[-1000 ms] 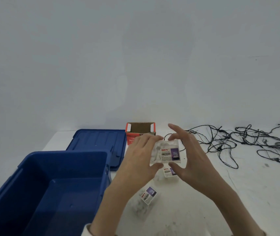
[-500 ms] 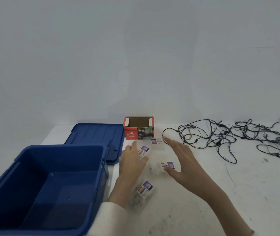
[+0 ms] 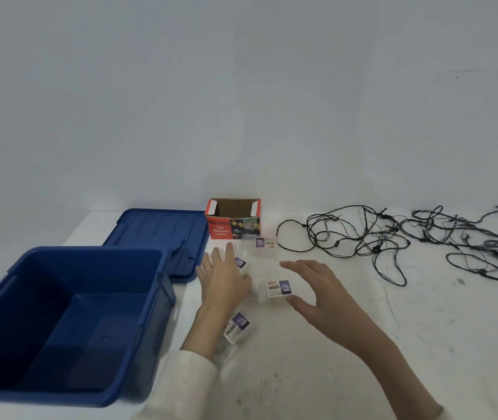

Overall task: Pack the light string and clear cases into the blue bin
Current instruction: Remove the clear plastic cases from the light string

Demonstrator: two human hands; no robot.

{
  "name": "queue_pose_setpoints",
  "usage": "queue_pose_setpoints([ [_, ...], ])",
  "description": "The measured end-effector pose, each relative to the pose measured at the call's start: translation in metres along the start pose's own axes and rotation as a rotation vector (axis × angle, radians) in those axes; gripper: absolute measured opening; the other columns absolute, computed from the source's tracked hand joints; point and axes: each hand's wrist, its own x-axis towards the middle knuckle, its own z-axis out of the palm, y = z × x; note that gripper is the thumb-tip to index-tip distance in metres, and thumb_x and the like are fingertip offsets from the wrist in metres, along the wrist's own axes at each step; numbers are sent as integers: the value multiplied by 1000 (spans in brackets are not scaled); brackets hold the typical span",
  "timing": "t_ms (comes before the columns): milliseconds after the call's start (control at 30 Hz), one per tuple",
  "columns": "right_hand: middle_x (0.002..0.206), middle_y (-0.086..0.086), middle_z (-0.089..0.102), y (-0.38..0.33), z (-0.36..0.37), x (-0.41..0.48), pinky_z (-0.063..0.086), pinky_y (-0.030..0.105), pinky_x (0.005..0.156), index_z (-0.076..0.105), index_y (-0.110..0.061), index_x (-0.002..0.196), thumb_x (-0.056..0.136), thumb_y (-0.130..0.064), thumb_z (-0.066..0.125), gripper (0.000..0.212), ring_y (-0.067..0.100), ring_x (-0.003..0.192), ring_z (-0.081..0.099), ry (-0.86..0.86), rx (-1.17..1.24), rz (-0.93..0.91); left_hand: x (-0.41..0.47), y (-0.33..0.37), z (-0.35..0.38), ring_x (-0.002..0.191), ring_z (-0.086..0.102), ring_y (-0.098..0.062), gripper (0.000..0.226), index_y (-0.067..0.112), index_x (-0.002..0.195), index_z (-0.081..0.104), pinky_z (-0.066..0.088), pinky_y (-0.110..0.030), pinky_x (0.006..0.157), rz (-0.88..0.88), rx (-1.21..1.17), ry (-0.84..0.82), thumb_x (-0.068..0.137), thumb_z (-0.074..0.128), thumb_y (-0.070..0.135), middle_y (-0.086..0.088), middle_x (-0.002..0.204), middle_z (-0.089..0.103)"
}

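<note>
Several clear cases with small printed labels lie on the white table. One case (image 3: 278,288) sits between my hands. Another (image 3: 237,327) lies near my left wrist, a third (image 3: 264,243) by the cardboard box, and one (image 3: 240,264) is partly under my left fingers. My left hand (image 3: 222,278) lies flat with straight fingers over that case. My right hand (image 3: 317,291) hovers spread around the middle case, thumb and fingers on either side, not gripping. The black light string (image 3: 393,237) lies tangled at the right. The blue bin (image 3: 60,322) stands open and empty at the left.
The bin's blue lid (image 3: 157,234) lies flat behind the bin. An open red cardboard box (image 3: 233,218) marked LED Decorative Lights stands at the back centre. A plain wall runs behind the table.
A second ago both hands held a clear case up between them. It now lies on the table, and both hands have dropped flat and spread among the cases.
</note>
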Motion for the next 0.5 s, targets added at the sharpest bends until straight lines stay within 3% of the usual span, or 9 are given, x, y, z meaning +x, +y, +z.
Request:
queue_pose_setpoints([
  [167, 122, -17, 44, 22, -26, -18, 22, -2, 88, 46, -36, 130, 90, -24, 57, 44, -1, 116, 34, 22, 3, 45, -26, 63, 8, 141, 15, -24, 56, 20, 144, 31, 17, -36, 114, 257, -128, 65, 92, 49, 33, -6, 152, 26],
  [300, 118, -18, 48, 56, -67, -56, 29, 12, 93, 50, -34, 127, 89, -23, 58, 40, 1, 116, 40, 92, -10, 165, -57, 132, 33, 136, 23, -18, 45, 21, 136, 45, 25, -30, 108, 490, -269, -62, 92, 52, 28, -2, 143, 38],
  [500, 121, -15, 50, 122, -141, -141, 36, 25, 98, 51, -32, 127, 90, -26, 57, 37, 6, 118, 42, 222, -77, 421, -111, 225, 90, 130, 33, -14, 40, 22, 132, 48, 24, -21, 103, 688, -355, -303, 93, 52, 29, 2, 136, 46],
])
